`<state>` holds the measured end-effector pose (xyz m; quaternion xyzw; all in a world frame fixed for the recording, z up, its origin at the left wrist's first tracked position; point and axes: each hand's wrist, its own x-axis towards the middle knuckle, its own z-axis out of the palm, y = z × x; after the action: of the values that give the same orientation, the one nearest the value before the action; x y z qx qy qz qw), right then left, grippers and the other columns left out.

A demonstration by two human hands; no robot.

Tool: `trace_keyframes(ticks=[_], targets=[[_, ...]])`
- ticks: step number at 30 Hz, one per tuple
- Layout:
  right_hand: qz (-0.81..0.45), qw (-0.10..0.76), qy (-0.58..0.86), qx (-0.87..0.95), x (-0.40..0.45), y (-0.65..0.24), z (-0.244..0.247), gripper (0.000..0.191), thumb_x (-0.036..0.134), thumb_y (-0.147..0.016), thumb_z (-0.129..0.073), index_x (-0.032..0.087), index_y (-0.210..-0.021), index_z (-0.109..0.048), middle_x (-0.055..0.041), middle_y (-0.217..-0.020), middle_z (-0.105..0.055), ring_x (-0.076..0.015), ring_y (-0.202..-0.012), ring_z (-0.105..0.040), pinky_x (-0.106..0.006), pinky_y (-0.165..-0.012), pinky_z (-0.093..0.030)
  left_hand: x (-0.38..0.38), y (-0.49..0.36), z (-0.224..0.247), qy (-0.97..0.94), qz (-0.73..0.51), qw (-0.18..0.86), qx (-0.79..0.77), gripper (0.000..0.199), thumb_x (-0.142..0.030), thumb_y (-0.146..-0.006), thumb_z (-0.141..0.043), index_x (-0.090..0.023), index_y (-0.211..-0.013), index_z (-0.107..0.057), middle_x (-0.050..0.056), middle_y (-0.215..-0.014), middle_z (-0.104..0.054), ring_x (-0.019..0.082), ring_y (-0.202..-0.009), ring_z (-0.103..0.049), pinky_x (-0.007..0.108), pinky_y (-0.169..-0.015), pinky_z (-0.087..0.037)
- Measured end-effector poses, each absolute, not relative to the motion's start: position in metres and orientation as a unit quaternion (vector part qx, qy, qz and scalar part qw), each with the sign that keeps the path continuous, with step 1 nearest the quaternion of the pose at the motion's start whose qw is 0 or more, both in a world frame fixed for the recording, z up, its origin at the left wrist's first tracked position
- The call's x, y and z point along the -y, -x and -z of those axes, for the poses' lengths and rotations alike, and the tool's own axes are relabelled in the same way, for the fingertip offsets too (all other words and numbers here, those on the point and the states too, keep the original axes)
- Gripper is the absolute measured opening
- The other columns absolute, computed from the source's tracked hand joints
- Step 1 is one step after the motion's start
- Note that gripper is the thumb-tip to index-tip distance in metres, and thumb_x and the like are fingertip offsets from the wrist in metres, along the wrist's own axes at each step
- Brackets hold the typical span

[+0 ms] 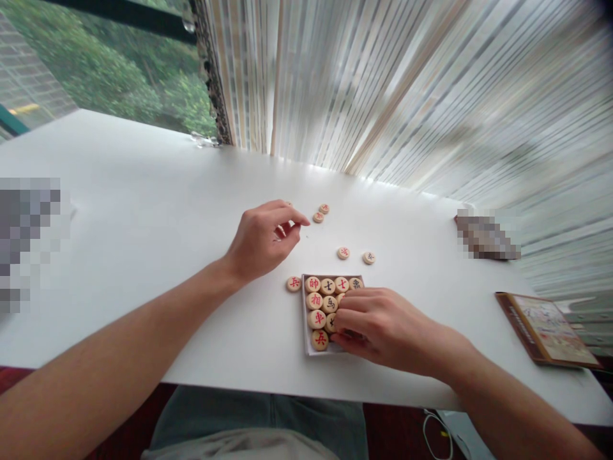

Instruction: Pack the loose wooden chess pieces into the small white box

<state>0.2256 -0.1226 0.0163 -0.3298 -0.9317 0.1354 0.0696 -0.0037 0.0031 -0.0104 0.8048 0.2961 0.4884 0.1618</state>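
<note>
A shallow square box (pixel 304 319) near the table's front edge holds rows of round wooden pieces with red or black characters. My right hand (pixel 378 326) rests over the box's right side, its fingers bent down among the pieces; what its fingertips hold, if anything, is hidden. My left hand (pixel 268 236) hovers above the table, up and left of the box, thumb and forefinger apart with nothing seen between them. Just right of its fingertips lie two red-marked pieces (pixel 318 218). One red piece (pixel 294 283) sits against the box's left side.
Beyond the box lie a red-marked piece (pixel 343 253) and a black-marked piece (pixel 368 257). A brown-edged booklet (pixel 550 329) is at the right, with a blurred object (pixel 488 236) behind it. Another blurred object (pixel 23 236) stands far left. A string curtain (pixel 325 83) hangs along the back edge.
</note>
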Motion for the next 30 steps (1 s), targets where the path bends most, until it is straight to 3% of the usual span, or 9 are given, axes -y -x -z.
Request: trace_keyframes(ticks=[13,19,23,26,30], targets=[[-0.121,0.098,0.320,0.934,0.121,-0.229,-0.021,0.029,0.019,-0.103,-0.059,0.020,-0.075,-0.059,0.0003,-0.070,-0.060,-0.0146,-0.062,-0.049,-0.031,-0.064,-0.034,-0.003,0.005,0.009,-0.804,-0.490,0.161,-0.297,0.021,-0.007,-0.087,-0.062,-0.015,-0.091,-0.080,0.005,-0.088,-0.077,0.013,-0.067,-0.070,0.024,-0.063,-0.059],[-0.098,0.286,0.385,0.872,0.093,-0.259,-0.022,0.033,0.024,-0.094,-0.073,0.020,-0.066,-0.057,0.0031,-0.058,-0.055,-0.0102,-0.051,-0.044,-0.026,-0.051,-0.032,-0.007,0.007,0.010,-0.800,-0.494,0.161,-0.300,0.021,-0.007,-0.088,-0.062,-0.016,-0.092,-0.081,0.005,-0.089,-0.078,0.013,-0.068,-0.071,0.024,-0.063,-0.061],[-0.036,0.382,0.447,0.808,0.072,-0.278,-0.003,0.045,0.024,-0.097,-0.063,0.022,-0.056,-0.045,0.0044,-0.049,-0.042,-0.0099,-0.045,-0.034,-0.029,-0.048,-0.024,-0.010,0.008,0.011,-0.797,-0.488,0.170,-0.313,0.018,-0.011,-0.088,-0.065,-0.015,-0.093,-0.082,0.006,-0.088,-0.077,0.014,-0.067,-0.071,0.025,-0.062,-0.062],[-0.052,0.380,0.456,0.803,0.067,-0.281,0.005,0.044,0.027,-0.097,-0.062,0.022,-0.056,-0.045,0.0037,-0.049,-0.044,-0.0098,-0.045,-0.035,-0.028,-0.048,-0.025,-0.012,0.009,0.013,-0.802,-0.477,0.170,-0.318,0.016,-0.014,-0.089,-0.066,-0.016,-0.094,-0.082,0.007,-0.089,-0.078,0.014,-0.068,-0.072,0.025,-0.062,-0.062],[-0.137,0.318,0.427,0.835,0.071,-0.282,-0.007,0.041,0.032,-0.094,-0.069,0.020,-0.058,-0.053,0.0040,-0.051,-0.050,-0.0086,-0.046,-0.042,-0.024,-0.047,-0.031,-0.012,0.009,0.014,-0.809,-0.461,0.172,-0.322,0.016,-0.015,-0.091,-0.066,-0.016,-0.094,-0.082,0.007,-0.090,-0.079,0.014,-0.067,-0.071,0.024,-0.060,-0.061]])
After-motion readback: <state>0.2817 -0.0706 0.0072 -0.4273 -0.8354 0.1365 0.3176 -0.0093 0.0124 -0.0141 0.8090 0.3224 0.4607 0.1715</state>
